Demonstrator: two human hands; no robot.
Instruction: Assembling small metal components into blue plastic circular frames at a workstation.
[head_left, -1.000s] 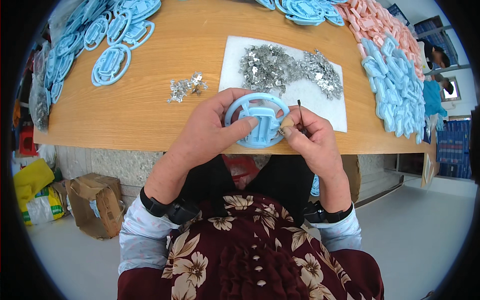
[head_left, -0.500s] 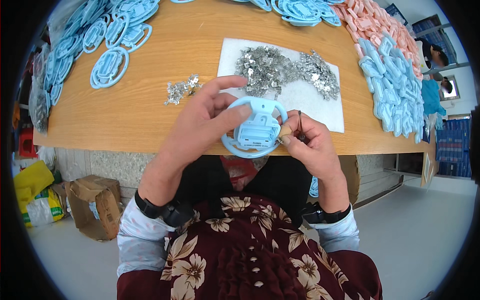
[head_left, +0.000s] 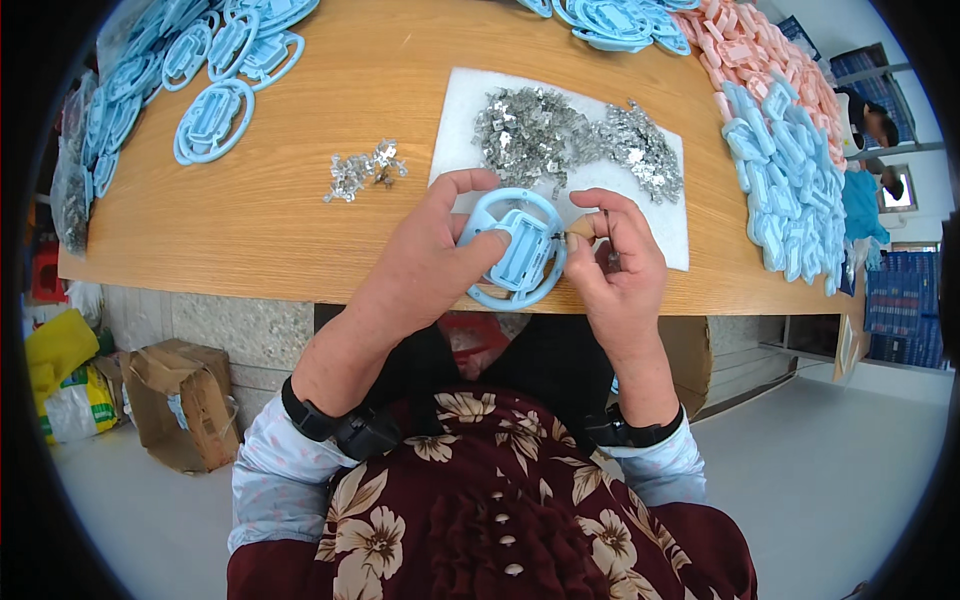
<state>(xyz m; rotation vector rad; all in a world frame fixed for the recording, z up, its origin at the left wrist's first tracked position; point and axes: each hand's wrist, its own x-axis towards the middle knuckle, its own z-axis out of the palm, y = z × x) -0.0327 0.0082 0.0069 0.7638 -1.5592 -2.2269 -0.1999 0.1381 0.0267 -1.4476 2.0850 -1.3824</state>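
Note:
A light blue ring-shaped plastic part (head_left: 522, 250), like a toy steering wheel, is tilted above the table's near edge. My left hand (head_left: 430, 250) grips its left side, thumb over the face and fingers behind the rim. My right hand (head_left: 622, 265) is closed in a pinch at the ring's right side. A thin dark tool (head_left: 612, 256) shows between its fingers, partly hidden. A tan covering (head_left: 588, 227) wraps one fingertip of that hand. Whether a metal clip is held at the fingertips cannot be made out. Behind the hands lie heaped small metal clips (head_left: 530, 130).
The clips rest on a white foam sheet (head_left: 450, 125); a smaller clip pile (head_left: 362, 170) lies on the wooden table (head_left: 270, 220). Blue rings (head_left: 215, 122) stack at left. Blue parts (head_left: 775, 190) and pink parts (head_left: 765, 50) heap at right. A cardboard box (head_left: 185, 405) stands on the floor.
The blue ring has turned and tilted, moving slightly right. My right hand has moved up against its right side; the dark tool is now more hidden.

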